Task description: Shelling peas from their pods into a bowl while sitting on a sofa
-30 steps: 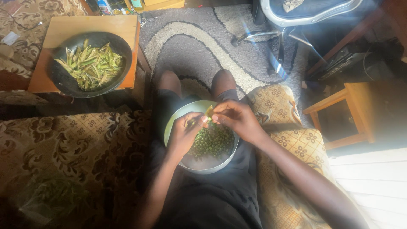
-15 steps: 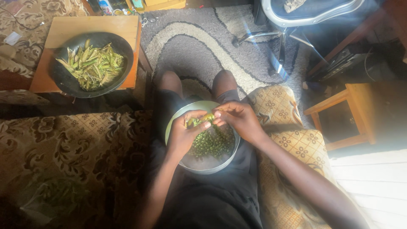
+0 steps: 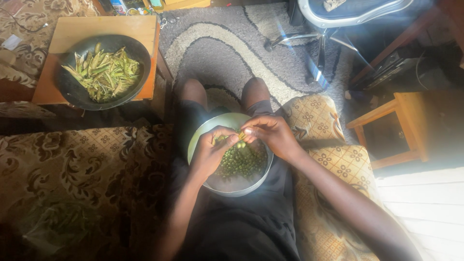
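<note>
Left hand: my left hand (image 3: 211, 153) curls closed over the near rim of the bowl, its fingertips pinching one end of a small green pea pod (image 3: 238, 138).
Right hand: my right hand (image 3: 271, 134) comes in from the other side, fingers closed on the same pod, so both hands meet over the bowl.
Pea pod: held between the two hands, just above the peas; it is too small to tell whether it is split.
Bowl: a round metal bowl (image 3: 203, 133) rests on my lap, between my knees and my waist.
Peas: loose green peas (image 3: 241, 163) lie heaped in the bowl, under my hands.
Pan: a dark round pan (image 3: 72, 89) sits on a small wooden counter (image 3: 140, 29) up to my left, well apart from the bowl.
Pods: pale green pods (image 3: 106, 72) fill the pan.
Sofa: I sit on a brown patterned sofa (image 3: 77, 169).
Rug: a grey and cream rug (image 3: 217, 48) lies beyond my knees.
</note>
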